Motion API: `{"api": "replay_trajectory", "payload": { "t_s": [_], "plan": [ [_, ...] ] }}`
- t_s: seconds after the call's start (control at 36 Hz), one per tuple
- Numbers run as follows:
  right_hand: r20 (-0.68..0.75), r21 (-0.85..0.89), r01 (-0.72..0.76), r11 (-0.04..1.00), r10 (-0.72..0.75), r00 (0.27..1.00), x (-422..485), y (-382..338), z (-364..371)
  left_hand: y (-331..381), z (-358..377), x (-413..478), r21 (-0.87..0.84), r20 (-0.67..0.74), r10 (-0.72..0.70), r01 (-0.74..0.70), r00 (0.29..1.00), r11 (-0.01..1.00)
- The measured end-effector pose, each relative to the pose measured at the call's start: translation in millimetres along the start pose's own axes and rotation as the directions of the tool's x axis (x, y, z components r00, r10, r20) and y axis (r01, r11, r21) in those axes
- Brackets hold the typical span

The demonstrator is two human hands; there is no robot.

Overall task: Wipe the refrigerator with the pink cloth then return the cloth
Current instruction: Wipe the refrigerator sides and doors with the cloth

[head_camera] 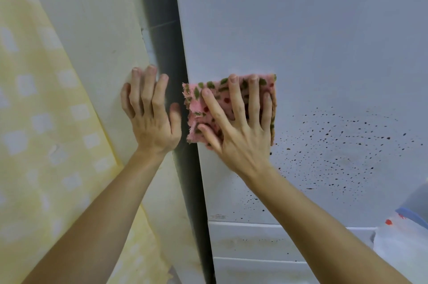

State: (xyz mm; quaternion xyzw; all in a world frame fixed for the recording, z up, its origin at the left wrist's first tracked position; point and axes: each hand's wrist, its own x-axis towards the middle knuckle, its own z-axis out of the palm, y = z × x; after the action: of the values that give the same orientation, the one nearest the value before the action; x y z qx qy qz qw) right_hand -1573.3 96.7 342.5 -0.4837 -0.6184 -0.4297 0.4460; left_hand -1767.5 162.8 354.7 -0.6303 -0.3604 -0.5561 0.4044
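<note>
Fingers [234, 98] of right hand [240, 137] are straight and spread, pressing pink cloth [196, 107] flat against refrigerator [324, 40] panel near its left edge. Left hand [151, 119], fingers straight, rests on wall [92, 28]. Cloth is judged light, soft, limp: pinch a folded edge to lift

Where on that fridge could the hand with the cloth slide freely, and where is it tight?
Free: the pale grey refrigerator panel above the pink spotted cloth, and rightward over the dark specks. Tight: the dark gap left of the cloth, bordered by the left hand on the cream wall.
</note>
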Motion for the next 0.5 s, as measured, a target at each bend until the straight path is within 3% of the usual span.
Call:
{"api": "replay_trajectory", "payload": {
  "t_s": [0.11,0.22,0.36,0.44,0.5],
  "plan": [
    [0.007,-0.050,0.056,0.997,-0.056,0.998,-21.5,-5.8,10.5,0.8,0.2,1.9,0.010,-0.006,-0.014,0.014,1.000,1.000],
    [0.111,-0.055,0.166,0.985,-0.159,0.981,-69.5,-7.6,19.7,2.6,-4.5,3.2,-0.014,0.022,-0.065,0.065,0.998,0.998],
    [0.178,0.026,0.273,0.962,-0.273,0.945,-107.1,10.0,14.9,5.5,-13.0,5.9,0.010,0.108,-0.125,0.124,0.986,0.992],
    [0.197,0.071,0.269,0.960,-0.278,0.940,-107.2,18.8,9.5,6.5,-12.5,5.2,0.055,0.136,-0.147,0.141,0.980,0.989],
    [0.170,0.067,0.183,0.981,-0.192,0.967,-94.8,22.1,7.2,6.7,-10.7,4.8,0.062,0.124,-0.136,0.130,0.983,0.990]
  ]
}}
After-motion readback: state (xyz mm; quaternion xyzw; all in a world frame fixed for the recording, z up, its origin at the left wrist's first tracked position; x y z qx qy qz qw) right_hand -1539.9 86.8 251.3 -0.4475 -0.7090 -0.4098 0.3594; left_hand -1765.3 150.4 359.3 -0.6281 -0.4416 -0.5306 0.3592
